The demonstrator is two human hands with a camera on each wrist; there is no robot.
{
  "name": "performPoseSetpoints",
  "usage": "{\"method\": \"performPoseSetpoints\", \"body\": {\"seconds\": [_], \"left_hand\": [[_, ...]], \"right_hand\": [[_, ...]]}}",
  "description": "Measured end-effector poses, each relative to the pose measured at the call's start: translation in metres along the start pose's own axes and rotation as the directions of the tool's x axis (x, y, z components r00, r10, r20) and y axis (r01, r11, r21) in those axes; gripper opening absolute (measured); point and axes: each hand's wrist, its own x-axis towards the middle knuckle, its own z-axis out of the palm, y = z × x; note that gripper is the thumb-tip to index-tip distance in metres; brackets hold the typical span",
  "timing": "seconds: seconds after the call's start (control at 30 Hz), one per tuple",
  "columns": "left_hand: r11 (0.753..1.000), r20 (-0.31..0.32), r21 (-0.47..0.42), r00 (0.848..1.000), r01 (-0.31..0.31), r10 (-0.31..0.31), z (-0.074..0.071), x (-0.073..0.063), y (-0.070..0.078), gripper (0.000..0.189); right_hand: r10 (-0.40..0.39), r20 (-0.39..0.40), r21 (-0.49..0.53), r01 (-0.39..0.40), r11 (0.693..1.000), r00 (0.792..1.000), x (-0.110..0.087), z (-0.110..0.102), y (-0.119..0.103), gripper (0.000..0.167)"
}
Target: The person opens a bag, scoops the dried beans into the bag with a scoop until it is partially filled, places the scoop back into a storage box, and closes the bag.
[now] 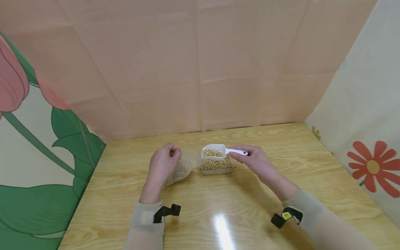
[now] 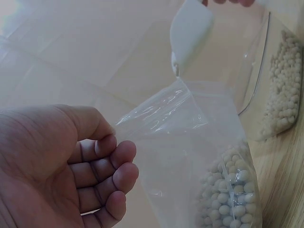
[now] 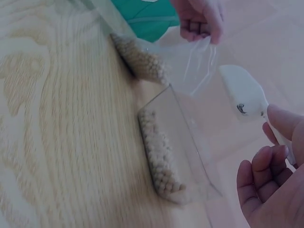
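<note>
My left hand [image 1: 164, 161] pinches the top edge of a clear zip bag [image 2: 166, 118], which is partly filled with round, pale beans [image 2: 232, 194]. In my right hand [image 1: 254, 159] is the handle of a white scoop [image 1: 218, 151], with beans lying in its bowl. The scoop is held above a clear box [image 1: 217, 171] that contains more of the beans. Its front end is close to the bag's mouth in the left wrist view; whether they touch I cannot tell. Bag and box stand side by side on the table.
The wooden table [image 1: 200, 208] runs back to a pink cloth-like backdrop [image 1: 200, 69]. On the right is a pale wall covering with a red flower [image 1: 373, 166], and on the left one with green leaves [image 1: 37, 201]. Both wrists wear small black camera mounts [image 1: 167, 212].
</note>
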Motion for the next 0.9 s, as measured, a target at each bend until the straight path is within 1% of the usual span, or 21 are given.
{"method": "performPoseSetpoints", "body": {"seconds": [0.17,0.47,0.7,0.83,0.9], "left_hand": [[1.000,-0.007,0.000,1.000,-0.010,0.010,0.001,0.000,-0.001,0.018],[1.000,-0.007,0.000,1.000,-0.003,0.003,0.000,-0.001,0.001,0.018],[1.000,-0.009,0.000,1.000,-0.007,0.007,0.000,-0.001,0.002,0.018],[1.000,-0.008,-0.001,1.000,-0.010,0.010,0.000,-0.001,0.002,0.019],[1.000,-0.007,-0.002,1.000,-0.009,0.009,0.000,-0.001,0.002,0.019]], "right_hand": [[-0.025,0.026,0.008,0.025,1.000,0.999,0.001,0.008,-0.009,0.051],[-0.076,0.074,0.029,0.074,0.997,0.994,0.005,0.026,-0.018,0.040],[-0.142,0.086,-0.033,0.146,0.989,0.986,0.007,0.039,-0.026,0.036],[-0.194,0.101,-0.074,0.202,0.977,0.976,0.009,0.045,-0.032,0.031],[-0.231,0.108,-0.102,0.242,0.965,0.967,0.010,0.047,-0.037,0.029]]}}
